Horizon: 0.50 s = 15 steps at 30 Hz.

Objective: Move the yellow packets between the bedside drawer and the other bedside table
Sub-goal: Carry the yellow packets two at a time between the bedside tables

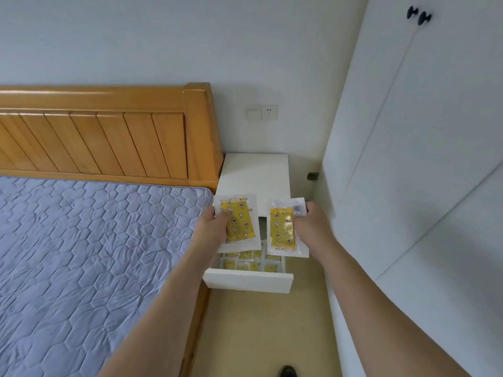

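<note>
Bright, even, soft light; faint shadows; wide-angle bending at edges; slight softness throughout.

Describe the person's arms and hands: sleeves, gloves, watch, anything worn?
Both arms are bare for all of their length that is in view; no sleeve shows. The left hand and the right hand wear no gloves. No watch, bracelet, or strap shows on either wrist. Rings cannot be told at this sharpness.
</note>
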Each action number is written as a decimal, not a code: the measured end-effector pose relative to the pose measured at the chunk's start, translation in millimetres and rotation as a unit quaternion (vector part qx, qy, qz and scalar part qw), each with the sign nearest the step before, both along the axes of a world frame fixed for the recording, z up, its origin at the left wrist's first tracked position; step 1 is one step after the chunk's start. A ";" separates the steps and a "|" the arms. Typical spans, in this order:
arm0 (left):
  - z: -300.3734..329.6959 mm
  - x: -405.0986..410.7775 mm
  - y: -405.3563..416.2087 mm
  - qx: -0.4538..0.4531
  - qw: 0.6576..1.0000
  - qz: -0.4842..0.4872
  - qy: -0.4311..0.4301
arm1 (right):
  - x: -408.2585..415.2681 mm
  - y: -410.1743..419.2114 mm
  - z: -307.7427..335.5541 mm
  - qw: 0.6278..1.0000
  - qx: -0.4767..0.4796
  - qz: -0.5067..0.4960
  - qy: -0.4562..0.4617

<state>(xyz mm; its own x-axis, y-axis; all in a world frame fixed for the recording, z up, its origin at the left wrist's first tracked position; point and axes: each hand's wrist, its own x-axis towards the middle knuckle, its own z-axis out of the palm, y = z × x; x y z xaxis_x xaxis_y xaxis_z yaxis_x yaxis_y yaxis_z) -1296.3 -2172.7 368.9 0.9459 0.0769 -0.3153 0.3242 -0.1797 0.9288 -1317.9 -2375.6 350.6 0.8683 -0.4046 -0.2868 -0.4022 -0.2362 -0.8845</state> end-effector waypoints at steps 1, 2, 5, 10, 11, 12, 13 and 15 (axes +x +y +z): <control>-13.7 24.8 -4.2 0.006 1.000 -0.003 0.008 | 24.1 -5.1 -14.6 1.000 -0.001 0.013 0.008; -28.9 48.0 -7.6 0.018 1.000 -0.009 0.019 | 46.1 -8.9 -30.0 0.999 -0.009 0.027 0.023; -90.1 115.8 -16.8 0.068 0.996 -0.034 0.056 | 110.4 -15.3 -87.1 0.994 -0.041 0.075 0.071; -247.0 207.1 -27.5 0.142 0.980 -0.065 0.127 | 195.2 -17.6 -234.4 0.973 -0.106 0.146 0.144; -275.2 218.3 -28.8 0.154 0.976 -0.074 0.138 | 204.0 -18.2 -260.3 0.968 -0.124 0.159 0.151; -303.0 226.9 -30.6 0.159 0.972 -0.081 0.154 | 211.0 -18.0 -286.8 0.962 -0.138 0.172 0.161; -341.1 235.9 -32.9 0.162 0.968 -0.090 0.171 | 218.6 -16.6 -322.8 0.954 -0.154 0.189 0.173; -412.7 247.6 -36.9 0.167 0.959 -0.109 0.201 | 228.7 -14.7 -388.6 0.941 -0.169 0.210 0.204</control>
<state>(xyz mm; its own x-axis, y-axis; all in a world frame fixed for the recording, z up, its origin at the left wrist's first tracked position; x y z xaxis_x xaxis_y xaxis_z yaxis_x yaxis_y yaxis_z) -1048.7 -2209.6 -43.8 0.7579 0.0515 -0.6504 0.5650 -0.5503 0.6148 -1089.2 -2390.3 -38.0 0.8181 -0.1786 -0.5466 -0.5000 -0.6905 -0.5227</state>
